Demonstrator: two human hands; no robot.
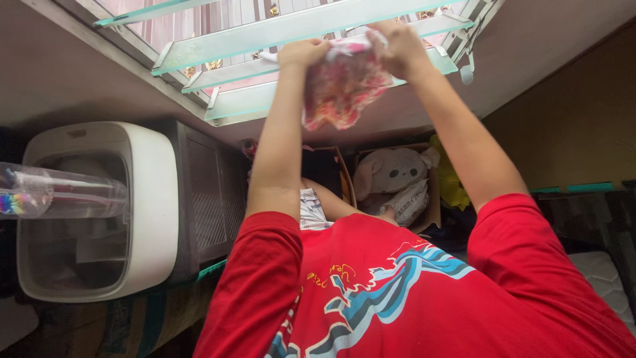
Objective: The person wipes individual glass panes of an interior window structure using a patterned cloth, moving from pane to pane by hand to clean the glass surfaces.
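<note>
Your left hand [301,53] and right hand [397,46] are both clamped on the patterned cloth [344,86], raised against the glass louvre window [278,30] (arms fully extended). A slackened grip would likely drop it toward the cardboard box [430,199] holding the plush toy [391,172].

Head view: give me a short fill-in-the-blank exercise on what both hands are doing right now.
1. Both hands hold up a crumpled piece of patterned ____ in front of the glass louvre window.
2. The sleeves of the person's shirt are ____.
3. The cardboard box beyond the arms holds a plush ____.
4. The left hand and the right hand grip the same thing from ____ sides.

Missing words: cloth; red; toy; opposite
</note>
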